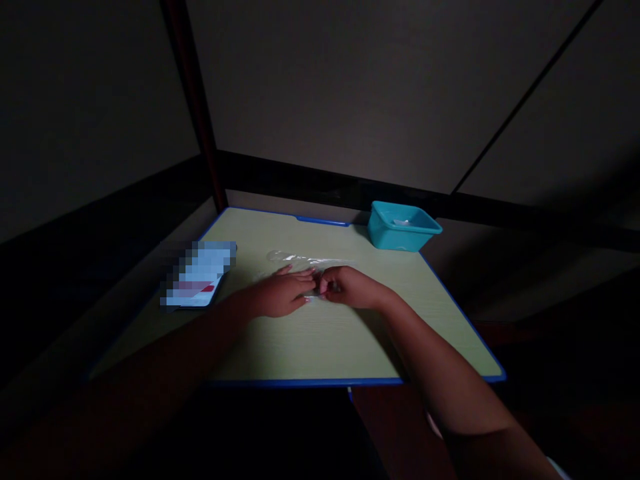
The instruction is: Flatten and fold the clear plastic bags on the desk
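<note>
A clear plastic sheet or bag (295,257) lies on the pale tabletop (320,347), glinting along its far side. My left hand (283,293) rests flat over it, palm down and fingers stretched toward the right. Close against those fingertips, my right hand (350,287) is curled, thumb and fingertips pinched together at the plastic's right part. What sits between the pinched fingers is too small and dark to make out. My left hand hides much of the plastic.
A turquoise plastic basket (400,233) with something whitish inside stands at the table's far right corner. On the left side lies a tablet or phone (203,273), its lit screen blurred out. Blue edging borders the table, and a wall rises behind it.
</note>
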Tool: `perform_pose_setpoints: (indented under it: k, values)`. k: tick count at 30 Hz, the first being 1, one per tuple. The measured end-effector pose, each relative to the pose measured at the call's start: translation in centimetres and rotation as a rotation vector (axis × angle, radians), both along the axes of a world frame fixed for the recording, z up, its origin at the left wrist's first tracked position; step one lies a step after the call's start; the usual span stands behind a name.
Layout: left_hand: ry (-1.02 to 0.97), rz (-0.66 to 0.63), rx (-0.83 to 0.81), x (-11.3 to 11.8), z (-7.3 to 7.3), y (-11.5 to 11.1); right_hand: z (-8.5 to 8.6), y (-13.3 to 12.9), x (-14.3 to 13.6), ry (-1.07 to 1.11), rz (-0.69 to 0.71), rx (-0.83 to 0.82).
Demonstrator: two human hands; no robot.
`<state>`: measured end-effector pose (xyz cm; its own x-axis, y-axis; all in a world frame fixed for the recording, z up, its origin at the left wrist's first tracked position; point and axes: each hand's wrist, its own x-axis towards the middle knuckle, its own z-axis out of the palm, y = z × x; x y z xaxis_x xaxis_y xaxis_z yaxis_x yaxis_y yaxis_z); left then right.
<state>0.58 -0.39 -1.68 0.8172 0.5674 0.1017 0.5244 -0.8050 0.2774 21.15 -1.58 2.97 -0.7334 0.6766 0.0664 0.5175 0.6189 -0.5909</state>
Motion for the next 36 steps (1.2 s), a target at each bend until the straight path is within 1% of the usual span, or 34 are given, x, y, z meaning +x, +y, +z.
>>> perform_pose_setpoints:
  k: [6,10,12,16,18,20,23,26,29,33,36]
  values:
    - [0.02,0.021,-0.068,0.1,0.3,0.0,-0.3,0.4,0.3,0.055,-0.007,-0.063]
    - [0.025,0.033,-0.129,0.0,0.6,0.1,0.1,0.4,0.8,0.054,-0.056,-0.125]
    - [0.026,0.038,-0.149,0.0,0.6,0.1,0.4,0.5,1.1,0.007,-0.066,-0.143]
    - [0.02,0.069,-0.164,0.0,0.9,0.2,0.3,0.9,1.8,-0.171,-0.058,-0.059]
    - [0.017,0.083,-0.181,-0.1,1.2,0.2,0.1,1.1,2.1,-0.218,-0.068,-0.015]
    - [0.009,0.087,-0.205,-0.2,1.4,0.3,-0.1,1.4,2.4,-0.233,-0.082,-0.021]
    - [-0.019,0.092,-0.245,-0.4,1.6,0.6,0.1,1.9,3.0,-0.231,-0.078,-0.084]
    - [-0.102,0.066,-0.275,-0.7,1.6,1.0,0.4,2.5,3.8,-0.212,-0.065,-0.131]
    - [-0.179,0.055,-0.29,-1.1,1.6,1.5,0.4,3.0,4.5,-0.189,-0.084,-0.156]
    - [-0.208,0.127,-0.286,-1.8,1.8,2.0,0.2,3.6,5.0,-0.151,-0.117,-0.188]
    - [-0.223,0.147,-0.289,-2.4,2.2,2.4,0.1,3.7,5.2,-0.128,-0.136,-0.208]
